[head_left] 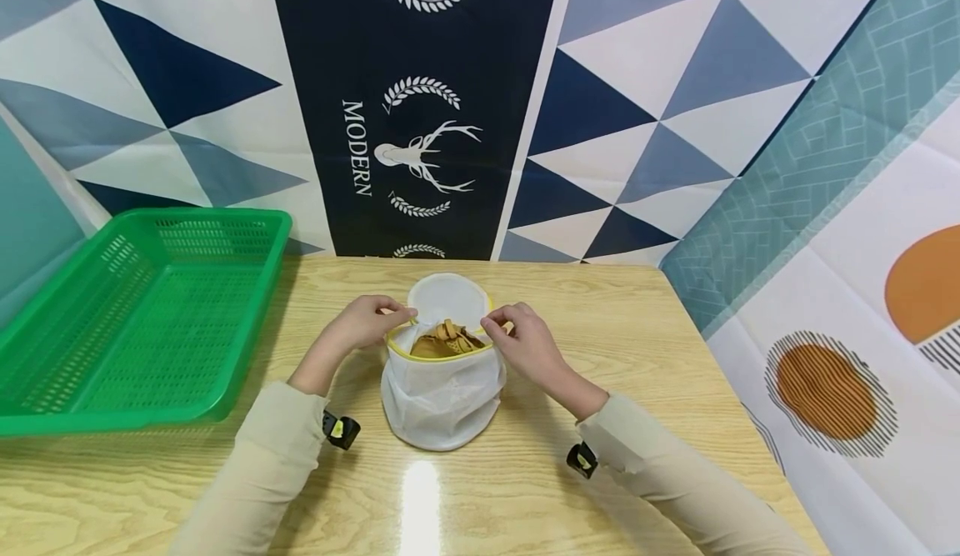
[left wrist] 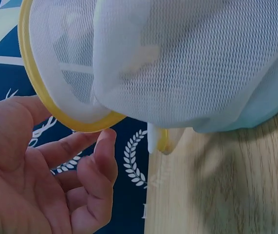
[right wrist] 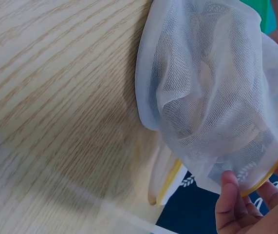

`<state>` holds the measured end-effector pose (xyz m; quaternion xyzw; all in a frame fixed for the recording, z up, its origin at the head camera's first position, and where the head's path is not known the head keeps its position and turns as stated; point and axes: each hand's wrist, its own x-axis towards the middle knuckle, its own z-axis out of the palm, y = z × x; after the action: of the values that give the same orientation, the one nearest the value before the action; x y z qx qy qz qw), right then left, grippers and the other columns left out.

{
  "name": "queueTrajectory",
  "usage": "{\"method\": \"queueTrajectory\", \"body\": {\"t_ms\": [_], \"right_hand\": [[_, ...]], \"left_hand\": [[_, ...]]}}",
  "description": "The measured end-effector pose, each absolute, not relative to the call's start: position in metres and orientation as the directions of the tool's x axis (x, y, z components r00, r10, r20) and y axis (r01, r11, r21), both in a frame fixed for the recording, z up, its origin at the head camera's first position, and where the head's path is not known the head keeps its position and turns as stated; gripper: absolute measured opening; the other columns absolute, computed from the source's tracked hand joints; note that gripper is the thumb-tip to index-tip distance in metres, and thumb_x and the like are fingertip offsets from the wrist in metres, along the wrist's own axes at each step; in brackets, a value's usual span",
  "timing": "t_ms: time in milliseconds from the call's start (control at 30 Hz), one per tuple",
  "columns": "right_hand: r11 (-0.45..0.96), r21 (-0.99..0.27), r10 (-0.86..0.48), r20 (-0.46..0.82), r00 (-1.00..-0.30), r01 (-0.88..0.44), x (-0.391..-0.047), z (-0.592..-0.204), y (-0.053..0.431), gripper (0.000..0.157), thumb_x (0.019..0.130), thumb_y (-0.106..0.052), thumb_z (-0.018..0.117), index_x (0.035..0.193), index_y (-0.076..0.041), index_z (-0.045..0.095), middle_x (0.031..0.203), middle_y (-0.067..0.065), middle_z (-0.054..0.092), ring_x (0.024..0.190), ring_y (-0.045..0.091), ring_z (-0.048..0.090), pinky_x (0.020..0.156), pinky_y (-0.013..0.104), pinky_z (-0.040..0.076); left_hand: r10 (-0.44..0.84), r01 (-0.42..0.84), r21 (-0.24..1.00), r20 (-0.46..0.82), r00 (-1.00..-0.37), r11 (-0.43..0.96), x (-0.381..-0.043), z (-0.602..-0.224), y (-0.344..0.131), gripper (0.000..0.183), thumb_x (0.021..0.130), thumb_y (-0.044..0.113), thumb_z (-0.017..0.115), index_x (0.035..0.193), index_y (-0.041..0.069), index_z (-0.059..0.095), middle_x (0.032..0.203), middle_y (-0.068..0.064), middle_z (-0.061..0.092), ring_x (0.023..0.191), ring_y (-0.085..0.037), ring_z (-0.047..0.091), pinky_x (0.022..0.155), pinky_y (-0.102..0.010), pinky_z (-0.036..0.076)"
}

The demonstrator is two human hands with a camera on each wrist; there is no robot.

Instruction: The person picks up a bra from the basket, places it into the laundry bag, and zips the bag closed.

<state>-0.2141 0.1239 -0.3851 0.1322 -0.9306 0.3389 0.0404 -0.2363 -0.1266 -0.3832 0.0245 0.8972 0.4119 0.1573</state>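
A white mesh laundry bag [head_left: 442,402] with a yellow zip edge stands upright on the table, its round lid [head_left: 447,298] folded back towards the wall. Mustard-brown fabric [head_left: 442,342] shows inside the open mouth. My left hand [head_left: 365,321] pinches the left side of the rim; in the left wrist view its thumb passes behind the yellow edge [left wrist: 63,118]. On the opposite side my right hand [head_left: 525,341] pinches the rim between thumb and fingers. In the right wrist view, the fingertips [right wrist: 230,183] touch the mesh beside the zip.
A large green plastic basket [head_left: 258,306] stands left of the bag. The wooden table [head_left: 600,314] meets a patterned cloth wall [head_left: 420,214] at its back edge. Another printed cloth [head_left: 795,306] hangs along the right side. Each wrist carries a small black camera.
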Motion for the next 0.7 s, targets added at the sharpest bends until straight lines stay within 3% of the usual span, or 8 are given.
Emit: {"method": "queueTrajectory", "body": {"t_ms": [200, 433, 567, 700], "right_hand": [[0.729, -0.622, -0.241, 0.158, -0.958, -0.286, -0.214, -0.385, 0.121, 0.021, 0.089, -0.033, 0.05, 0.094, -0.018, 0.064, 0.089, -0.002, 0.057, 0.07, 0.01, 0.047, 0.063, 0.023, 0.041], [0.722, -0.624, -0.272, 0.143, -0.952, -0.3, -0.214, -0.386, 0.119, 0.019, 0.089, -0.03, 0.051, 0.095, -0.019, 0.065, 0.084, -0.003, 0.058, 0.067, 0.01, 0.046, 0.06, 0.023, 0.041], [0.724, -0.61, -0.303, 0.138, -0.943, -0.322, -0.214, -0.384, 0.117, 0.021, 0.089, -0.031, 0.051, 0.099, -0.019, 0.066, 0.084, -0.003, 0.059, 0.068, 0.01, 0.047, 0.06, 0.023, 0.041], [0.723, -0.61, -0.306, 0.138, -0.942, -0.324, -0.215, -0.384, 0.115, 0.021, 0.088, -0.031, 0.052, 0.098, -0.019, 0.066, 0.087, -0.003, 0.061, 0.07, 0.009, 0.048, 0.062, 0.023, 0.042]], "left_hand": [[0.179, -0.081, 0.758, -0.254, -0.951, 0.647, -0.233, -0.382, -0.119, 0.052, 0.077, 0.056, 0.056, 0.109, 0.014, 0.058, 0.097, -0.01, 0.056, 0.063, -0.017, 0.05, 0.05, -0.024, 0.042], [0.173, -0.071, 0.755, -0.239, -0.955, 0.652, -0.231, -0.379, -0.107, 0.052, 0.074, 0.057, 0.058, 0.104, 0.016, 0.062, 0.122, -0.017, 0.049, 0.099, -0.026, 0.051, 0.058, -0.025, 0.046], [0.177, -0.064, 0.753, -0.236, -0.956, 0.655, -0.23, -0.378, -0.102, 0.048, 0.072, 0.056, 0.061, 0.097, 0.015, 0.064, 0.121, -0.015, 0.051, 0.098, -0.026, 0.052, 0.06, -0.027, 0.047], [0.205, -0.015, 0.738, -0.206, -0.957, 0.674, -0.23, -0.379, -0.098, 0.044, 0.069, 0.052, 0.067, 0.093, 0.015, 0.064, 0.119, -0.014, 0.053, 0.103, -0.027, 0.051, 0.077, -0.036, 0.047]]}}
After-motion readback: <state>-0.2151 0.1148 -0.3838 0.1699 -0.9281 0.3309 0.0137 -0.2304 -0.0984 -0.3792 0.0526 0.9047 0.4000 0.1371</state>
